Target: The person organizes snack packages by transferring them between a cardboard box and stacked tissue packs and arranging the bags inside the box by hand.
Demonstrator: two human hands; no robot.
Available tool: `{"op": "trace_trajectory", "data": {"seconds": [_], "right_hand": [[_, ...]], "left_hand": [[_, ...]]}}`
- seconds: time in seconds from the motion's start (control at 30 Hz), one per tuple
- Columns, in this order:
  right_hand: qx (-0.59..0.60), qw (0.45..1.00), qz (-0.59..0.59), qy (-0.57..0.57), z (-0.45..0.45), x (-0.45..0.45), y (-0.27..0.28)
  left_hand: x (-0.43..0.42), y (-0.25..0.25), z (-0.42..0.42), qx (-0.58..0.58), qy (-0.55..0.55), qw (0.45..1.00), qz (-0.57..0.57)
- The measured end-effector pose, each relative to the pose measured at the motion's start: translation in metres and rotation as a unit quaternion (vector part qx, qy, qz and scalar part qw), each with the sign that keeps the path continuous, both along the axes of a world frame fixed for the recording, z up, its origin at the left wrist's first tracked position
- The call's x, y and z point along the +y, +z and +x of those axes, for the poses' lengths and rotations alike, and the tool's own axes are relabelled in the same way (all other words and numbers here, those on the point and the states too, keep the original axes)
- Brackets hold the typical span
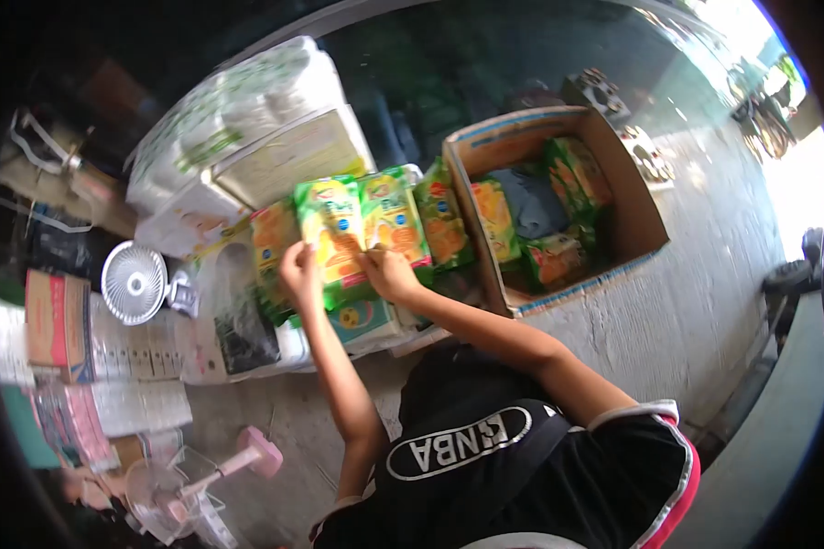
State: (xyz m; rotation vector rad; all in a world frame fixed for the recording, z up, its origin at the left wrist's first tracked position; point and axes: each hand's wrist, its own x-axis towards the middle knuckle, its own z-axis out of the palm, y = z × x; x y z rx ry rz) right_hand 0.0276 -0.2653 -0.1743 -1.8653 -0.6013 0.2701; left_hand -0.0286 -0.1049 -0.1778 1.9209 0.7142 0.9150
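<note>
In front of me is a row of green and yellow packets with orange fruit pictures. My left hand [302,273] pinches the left edge of an upright fruit-printed packet [330,215]. Near that packet's lower right edge, my right hand [392,273] is closed, its fingertips at the seam with a neighbouring packet [392,210]. Another packet [273,247] leans partly behind my left hand, and one more packet [444,220] stands beside the carton. What exactly the right fingertips grip is partly hidden.
An open cardboard carton [569,117] on the right holds several similar packets and a dark cloth-like item [536,206]. Wrapped bundles [256,101] are stacked behind. A white fan [135,282] stands left, a pink fan [261,450] lower left. A motorbike [764,123] is far right.
</note>
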Motion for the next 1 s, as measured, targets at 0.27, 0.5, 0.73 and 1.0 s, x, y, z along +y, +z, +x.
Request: {"op": "trace_trajectory", "data": {"seconds": [0.27,0.5,0.73,1.0], "right_hand": [[-0.145,0.982,0.122,0.014,0.038,-0.091,0.071],[-0.189,0.978,0.063,-0.055,0.114,-0.244,0.082],[-0.146,0.987,-0.057,-0.026,0.139,-0.293,0.03],[-0.191,0.96,-0.204,0.015,0.138,-0.241,-0.052]], "left_hand": [[-0.131,0.113,0.018,-0.159,-0.012,0.986,-0.046],[-0.256,0.106,0.082,-0.055,-0.208,0.964,0.155],[-0.302,0.055,0.105,-0.011,-0.335,0.94,0.067],[-0.287,-0.023,0.12,0.095,-0.275,0.955,0.054]]}}
